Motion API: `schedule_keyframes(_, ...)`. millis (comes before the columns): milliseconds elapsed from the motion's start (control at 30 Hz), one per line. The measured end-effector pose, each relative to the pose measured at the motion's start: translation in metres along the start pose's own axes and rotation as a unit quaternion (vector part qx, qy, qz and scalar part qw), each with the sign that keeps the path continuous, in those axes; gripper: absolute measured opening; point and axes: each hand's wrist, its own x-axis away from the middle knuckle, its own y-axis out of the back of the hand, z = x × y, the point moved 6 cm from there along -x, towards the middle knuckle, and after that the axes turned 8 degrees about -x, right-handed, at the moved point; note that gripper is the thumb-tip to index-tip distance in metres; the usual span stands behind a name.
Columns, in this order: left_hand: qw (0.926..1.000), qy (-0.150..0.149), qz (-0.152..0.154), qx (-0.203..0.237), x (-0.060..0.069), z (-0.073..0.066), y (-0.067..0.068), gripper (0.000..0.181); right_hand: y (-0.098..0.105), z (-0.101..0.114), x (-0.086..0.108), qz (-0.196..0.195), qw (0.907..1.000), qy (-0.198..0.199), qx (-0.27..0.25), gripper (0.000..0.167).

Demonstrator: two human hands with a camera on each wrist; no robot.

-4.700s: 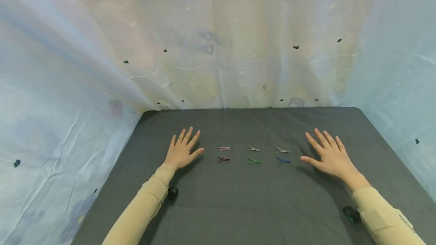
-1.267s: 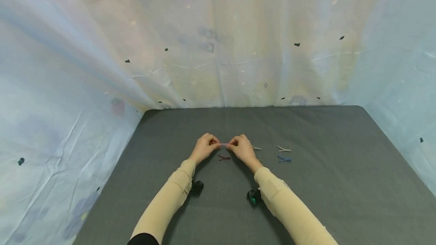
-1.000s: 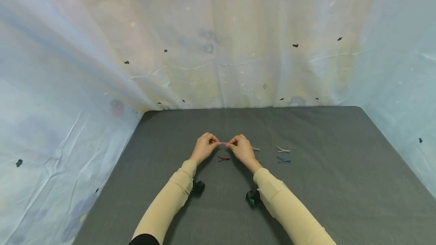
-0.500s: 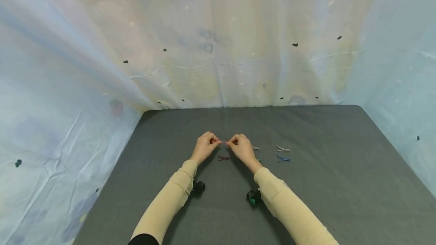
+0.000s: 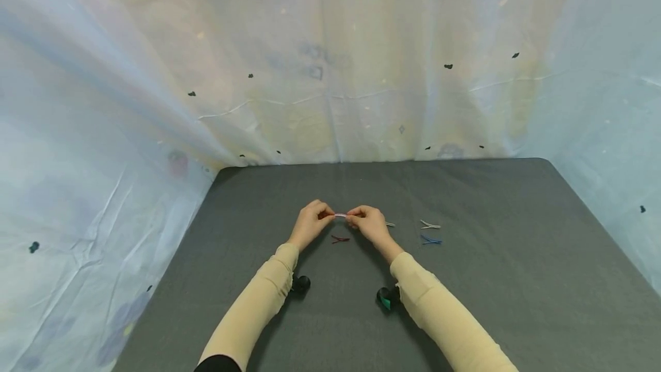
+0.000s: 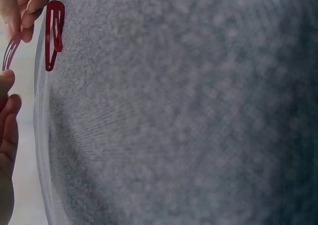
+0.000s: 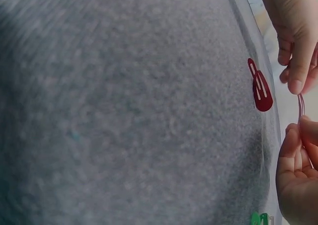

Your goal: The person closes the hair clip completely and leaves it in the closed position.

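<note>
In the head view, the left hand (image 5: pixel 308 224) and right hand (image 5: pixel 373 227) pinch opposite ends of a pink hair clip (image 5: pixel 340 215), raised over the grey table. The left wrist view shows that clip (image 6: pixel 11 52) between the left hand (image 6: pixel 7 135) below and the right hand (image 6: pixel 37 4) above. Its slotted middle shows in the right wrist view (image 7: pixel 301 106), with the left hand (image 7: pixel 293 31) above and the right hand (image 7: pixel 298 180) below. Fingertips hide both ends. A dark red clip (image 5: pixel 340 239) lies on the table, nearer the body than the hands.
A white clip (image 5: pixel 430 225) and a blue clip (image 5: pixel 431 240) lie right of the hands. Another pale clip (image 5: pixel 390 224) is partly behind the right hand. A green clip (image 7: pixel 256 218) shows in the right wrist view. Patterned cloth (image 5: pixel 361 73) hangs behind the table (image 5: pixel 490 234).
Earliest, both hands were spread apart with the pink clip on the table; now they pinch it, lifted. Since half a second ago, the right hand has shifted slightly right, its fingers repositioned.
</note>
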Motion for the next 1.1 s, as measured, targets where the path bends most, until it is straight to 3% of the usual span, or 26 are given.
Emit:
schedule_keyframes(167, 0.9993, 0.033, 0.017, 0.005, 0.001, 0.005, -0.005, 0.006, 0.0, -0.002, -0.001, 0.007, 0.9997, -0.001, 0.023, 0.016)
schedule_keyframes(367, 0.998, 0.049, 0.039, -0.013, -0.002, 0.011, -0.012, 0.009, -0.002, -0.003, -0.004, 0.022, 0.997, 0.018, 0.072, 0.018)
schedule_keyframes(767, 0.9964, 0.047, 0.067, -0.026, -0.008, 0.018, -0.02, 0.005, -0.009, 0.0, -0.007, 0.052, 0.9856, 0.063, 0.148, 0.013)
schedule_keyframes(1000, 0.9909, 0.103, 0.086, 0.01, -0.009, 0.032, -0.025, 0.007, -0.014, -0.001, -0.008, 0.059, 0.9762, 0.095, 0.186, 0.012)
schedule_keyframes(1100, 0.9893, 0.11, 0.094, 0.018, -0.008, 0.031, -0.026, 0.008, -0.015, -0.001, -0.006, 0.05, 0.9732, 0.103, 0.199, 0.011)
